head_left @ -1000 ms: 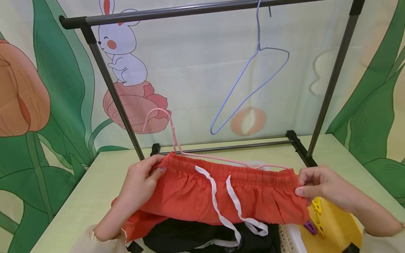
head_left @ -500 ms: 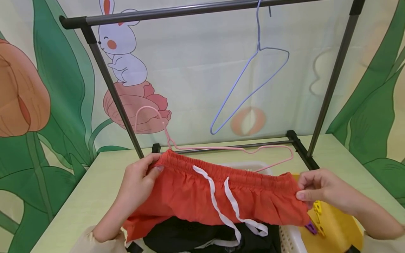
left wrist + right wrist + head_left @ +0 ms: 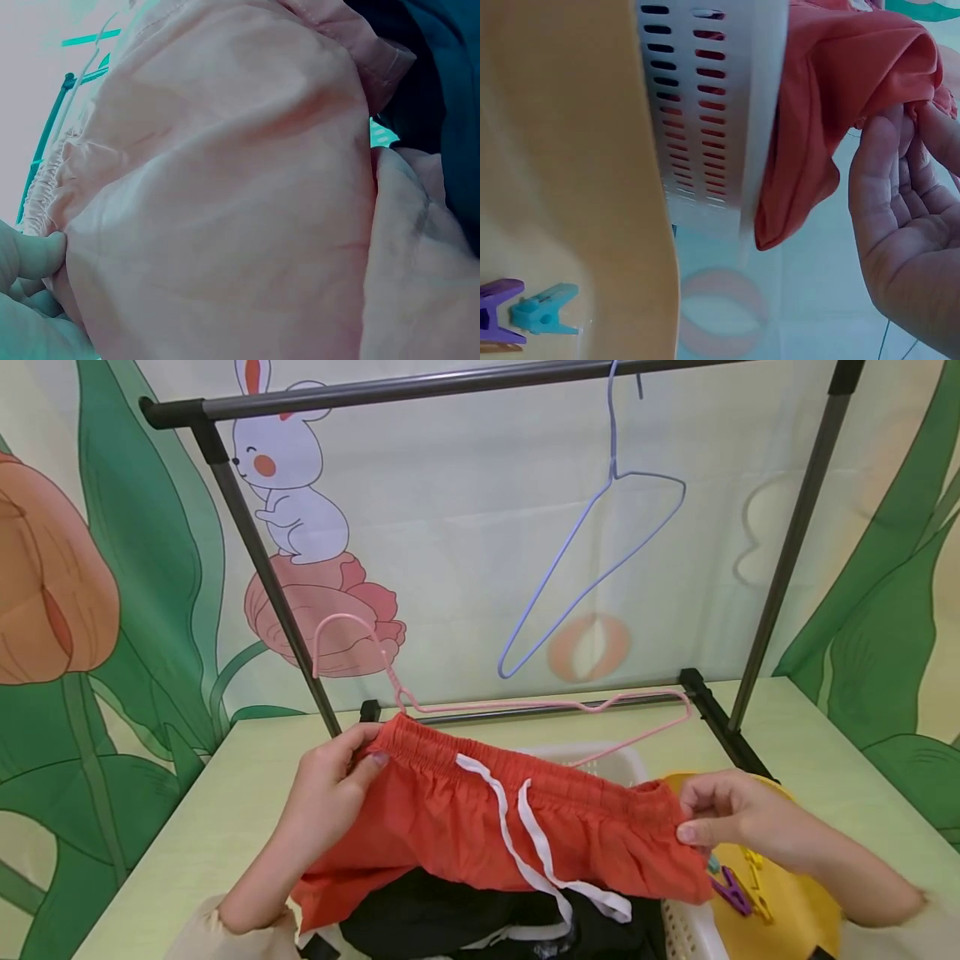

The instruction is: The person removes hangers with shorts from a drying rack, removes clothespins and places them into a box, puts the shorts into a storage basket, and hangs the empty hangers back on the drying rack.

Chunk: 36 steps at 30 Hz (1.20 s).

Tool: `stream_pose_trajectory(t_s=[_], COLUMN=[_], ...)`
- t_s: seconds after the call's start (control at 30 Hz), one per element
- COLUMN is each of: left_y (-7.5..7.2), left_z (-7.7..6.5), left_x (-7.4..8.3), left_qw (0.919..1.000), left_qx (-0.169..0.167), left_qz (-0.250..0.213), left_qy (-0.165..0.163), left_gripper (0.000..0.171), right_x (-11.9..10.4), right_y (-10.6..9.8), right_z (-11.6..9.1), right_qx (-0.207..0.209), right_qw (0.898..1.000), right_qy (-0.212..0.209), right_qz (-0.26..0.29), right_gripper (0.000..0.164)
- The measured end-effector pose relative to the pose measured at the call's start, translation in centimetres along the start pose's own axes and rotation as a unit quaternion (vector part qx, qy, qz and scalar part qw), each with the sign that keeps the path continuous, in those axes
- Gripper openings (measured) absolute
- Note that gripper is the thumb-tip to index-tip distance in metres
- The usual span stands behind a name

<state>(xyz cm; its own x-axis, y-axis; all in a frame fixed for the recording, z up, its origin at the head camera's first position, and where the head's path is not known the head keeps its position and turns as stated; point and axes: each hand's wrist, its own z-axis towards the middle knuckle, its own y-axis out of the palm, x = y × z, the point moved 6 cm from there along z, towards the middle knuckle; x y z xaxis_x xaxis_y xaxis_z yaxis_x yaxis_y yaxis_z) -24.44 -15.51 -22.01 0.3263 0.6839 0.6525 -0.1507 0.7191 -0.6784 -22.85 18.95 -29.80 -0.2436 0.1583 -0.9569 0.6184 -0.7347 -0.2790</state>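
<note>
Red-orange shorts [image 3: 465, 827] with an elastic waistband and white drawstrings [image 3: 504, 806] stretch between both hands. My left hand [image 3: 327, 793] pinches the waistband's left end between thumb and fingers. At the lower right end, my right hand [image 3: 738, 814] pinches the waistband's other corner; the right wrist view shows the thumb and fingertips gathered on the cloth. A pink hanger [image 3: 517, 703] pokes up out of the waistband, its hook tilted to the left and its right arm standing above the cloth. The hanger's lower left part is hidden behind the shorts.
A blue hanger [image 3: 592, 577] hangs from the rack's dark top bar [image 3: 420, 387]. Below the shorts, black clothing [image 3: 442, 914] lies by a white perforated basket [image 3: 686, 927]. A yellow tub [image 3: 806, 902] at right holds clothespins, one of them a purple clothespin [image 3: 731, 893].
The right hand has moved left and slightly down with its waistband corner, so the waistband slackens. The pink hanger's right arm has come up out of the waistband, and its hook has swung left.
</note>
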Motion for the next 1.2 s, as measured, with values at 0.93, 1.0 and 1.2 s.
stream_pose_trajectory(t_s=[0.93, 1.0, 1.2], left_y=[2.3, 2.5, 3.0], left_z=[0.0, 0.0, 0.0], left_x=[1.2, 1.3, 1.6], left_qw=[0.9973, 0.9975, 0.9972], left_qx=[-0.049, -0.049, -0.055], left_qz=[-0.05, -0.045, -0.032], left_qy=[0.023, 0.026, 0.04], left_gripper=[0.028, 0.028, 0.023], right_x=[0.7, 0.7, 0.9], right_y=[3.2, 3.4, 3.6], right_z=[2.6, 2.7, 2.8], right_qx=[-0.043, -0.044, -0.05], right_qw=[0.996, 0.995, 0.995], right_qy=[0.024, 0.026, 0.029], right_qz=[-0.079, -0.083, -0.085], right_gripper=[0.02, 0.02, 0.018])
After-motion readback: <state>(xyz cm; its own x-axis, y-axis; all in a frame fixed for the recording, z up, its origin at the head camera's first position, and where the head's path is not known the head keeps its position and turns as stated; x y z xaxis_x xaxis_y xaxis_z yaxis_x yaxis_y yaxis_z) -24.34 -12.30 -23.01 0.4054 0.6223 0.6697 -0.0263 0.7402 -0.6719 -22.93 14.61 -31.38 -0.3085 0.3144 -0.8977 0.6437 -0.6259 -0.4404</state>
